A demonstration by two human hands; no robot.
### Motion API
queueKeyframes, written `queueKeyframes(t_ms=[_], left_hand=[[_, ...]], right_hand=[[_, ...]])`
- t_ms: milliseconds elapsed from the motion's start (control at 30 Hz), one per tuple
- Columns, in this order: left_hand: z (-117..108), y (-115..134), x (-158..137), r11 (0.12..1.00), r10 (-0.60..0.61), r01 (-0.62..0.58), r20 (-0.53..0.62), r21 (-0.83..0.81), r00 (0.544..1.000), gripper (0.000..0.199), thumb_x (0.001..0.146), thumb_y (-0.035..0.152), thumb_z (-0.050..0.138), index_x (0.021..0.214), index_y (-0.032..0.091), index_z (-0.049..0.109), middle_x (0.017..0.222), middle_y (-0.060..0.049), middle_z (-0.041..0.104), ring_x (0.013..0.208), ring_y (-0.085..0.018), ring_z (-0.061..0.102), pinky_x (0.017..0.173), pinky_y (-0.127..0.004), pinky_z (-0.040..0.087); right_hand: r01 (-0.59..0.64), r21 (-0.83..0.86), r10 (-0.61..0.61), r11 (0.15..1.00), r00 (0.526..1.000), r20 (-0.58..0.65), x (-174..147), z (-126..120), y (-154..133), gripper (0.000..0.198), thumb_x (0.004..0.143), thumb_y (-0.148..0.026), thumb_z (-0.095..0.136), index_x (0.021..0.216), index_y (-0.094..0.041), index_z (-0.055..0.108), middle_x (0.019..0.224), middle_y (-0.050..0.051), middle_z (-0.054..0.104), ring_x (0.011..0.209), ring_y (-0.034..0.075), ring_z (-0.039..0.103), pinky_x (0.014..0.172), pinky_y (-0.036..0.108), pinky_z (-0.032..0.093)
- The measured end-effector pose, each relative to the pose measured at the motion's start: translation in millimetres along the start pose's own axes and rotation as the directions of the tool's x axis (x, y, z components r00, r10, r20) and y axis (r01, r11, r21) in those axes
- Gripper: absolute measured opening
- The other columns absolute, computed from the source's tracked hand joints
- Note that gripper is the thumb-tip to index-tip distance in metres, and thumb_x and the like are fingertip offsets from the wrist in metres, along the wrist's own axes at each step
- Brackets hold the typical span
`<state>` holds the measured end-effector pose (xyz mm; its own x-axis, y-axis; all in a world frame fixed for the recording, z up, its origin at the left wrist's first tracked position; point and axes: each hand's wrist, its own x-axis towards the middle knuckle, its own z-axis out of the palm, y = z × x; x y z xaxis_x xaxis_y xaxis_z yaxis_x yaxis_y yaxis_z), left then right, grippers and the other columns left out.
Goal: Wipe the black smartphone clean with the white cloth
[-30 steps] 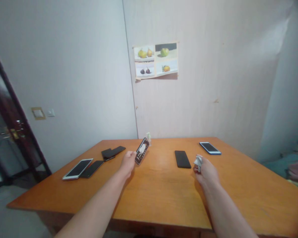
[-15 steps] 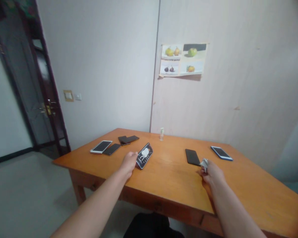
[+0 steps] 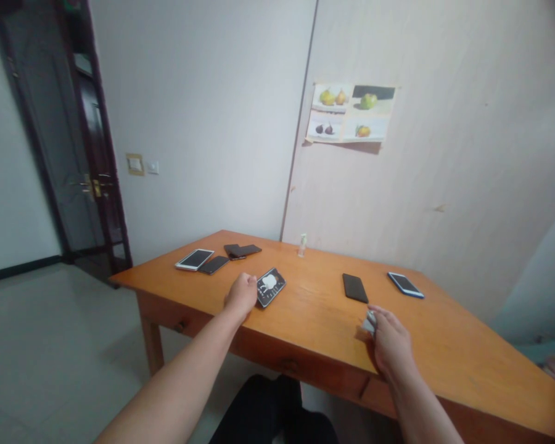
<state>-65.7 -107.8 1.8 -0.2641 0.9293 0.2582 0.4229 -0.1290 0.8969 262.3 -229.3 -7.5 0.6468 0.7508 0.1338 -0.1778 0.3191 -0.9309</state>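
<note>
My left hand is closed on the left edge of a phone whose black back bears a white cartoon figure and white lettering. The phone is slightly tilted just over the table near its front edge; I cannot tell whether it touches the wood. Farther right, the fingers of my right hand pinch a small crumpled grey-white cloth or tissue close above the tabletop. Just beyond that hand lies a black phone.
A wooden table stands against the wall. At its left lie a white tablet, a dark phone and overlapping dark phones. A small clear spray bottle stands at the back, a blue-edged phone at the right.
My left hand has brought the decorated phone lower and flatter. My right hand has drawn the crumpled cloth or tissue away from the black phone, toward the front edge. The camera view has shifted slightly.
</note>
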Motion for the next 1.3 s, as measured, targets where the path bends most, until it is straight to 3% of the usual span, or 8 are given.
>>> queueKeyframes(t_ms=[333, 500, 667, 867, 1067, 1300], left_hand=[[-8.4, 2.5, -14.7, 0.978, 0.018, -0.016, -0.009, 0.209, 1.0, 0.026, 0.091, 0.041, 0.046, 0.08, 0.021, 0.058, 0.078, -0.004, 0.066, 0.075, -0.021, 0.06, 0.066, -0.028, 0.036], [5.4, 9.4, -29.9, 0.973, 0.098, -0.111, 0.074, 0.201, 0.992, 0.034, 0.096, 0.043, 0.033, 0.082, 0.021, 0.056, 0.08, -0.002, 0.067, 0.072, -0.017, 0.06, 0.061, -0.025, 0.037], [23.0, 20.8, -51.5, 0.95, 0.17, -0.203, 0.152, 0.238, 0.974, 0.032, 0.096, 0.044, 0.037, 0.084, 0.023, 0.058, 0.08, 0.0, 0.067, 0.073, -0.017, 0.06, 0.065, -0.027, 0.037], [22.0, 36.0, -73.5, 0.906, 0.255, -0.287, 0.139, 0.312, 0.957, 0.025, 0.091, 0.045, 0.047, 0.089, 0.024, 0.061, 0.099, -0.005, 0.065, 0.101, -0.024, 0.054, 0.083, -0.034, 0.035], [16.5, 43.3, -93.5, 0.768, 0.48, -0.519, 0.199, 0.376, 0.854, 0.018, 0.091, 0.039, 0.049, 0.095, 0.024, 0.059, 0.098, -0.005, 0.064, 0.098, -0.023, 0.053, 0.084, -0.035, 0.035], [15.7, 46.3, -98.6, 0.72, 0.51, -0.581, 0.278, 0.381, 0.814, 0.019, 0.09, 0.039, 0.05, 0.091, 0.023, 0.06, 0.095, -0.005, 0.064, 0.095, -0.023, 0.055, 0.082, -0.035, 0.035]], right_hand=[[0.031, -0.037, -0.029, 0.999, 0.998, 0.061, -4.0, -0.8, 3.6, 0.037, 0.069, -0.039, 0.072, 0.097, -0.018, 0.065, 0.069, -0.002, 0.063, 0.057, 0.011, 0.057, 0.049, 0.019, 0.047], [0.031, -0.099, -0.023, 0.995, 0.996, 0.081, -5.6, 1.4, 5.5, 0.039, 0.071, -0.041, 0.07, 0.101, -0.018, 0.065, 0.066, -0.003, 0.061, 0.054, 0.011, 0.057, 0.047, 0.019, 0.046], [0.044, -0.202, -0.023, 0.979, 0.995, 0.101, -9.6, 4.4, -0.4, 0.043, 0.071, -0.045, 0.07, 0.102, -0.016, 0.064, 0.071, 0.0, 0.062, 0.057, 0.012, 0.059, 0.049, 0.022, 0.048], [-0.003, -0.218, 0.026, 0.976, 0.994, 0.103, -16.4, 6.8, -8.0, 0.05, 0.068, -0.048, 0.071, 0.107, -0.017, 0.061, 0.072, -0.001, 0.061, 0.056, 0.013, 0.059, 0.049, 0.023, 0.048], [0.02, -0.319, 0.012, 0.948, 0.995, 0.1, -23.6, 14.1, -15.3, 0.053, 0.063, -0.051, 0.071, 0.101, -0.015, 0.063, 0.07, 0.003, 0.063, 0.058, 0.017, 0.062, 0.051, 0.027, 0.05], [0.134, -0.462, -0.069, 0.877, 0.986, 0.155, -20.0, 13.9, -9.2, 0.052, 0.068, -0.056, 0.066, 0.097, -0.014, 0.063, 0.07, 0.006, 0.066, 0.059, 0.019, 0.063, 0.055, 0.031, 0.05]])
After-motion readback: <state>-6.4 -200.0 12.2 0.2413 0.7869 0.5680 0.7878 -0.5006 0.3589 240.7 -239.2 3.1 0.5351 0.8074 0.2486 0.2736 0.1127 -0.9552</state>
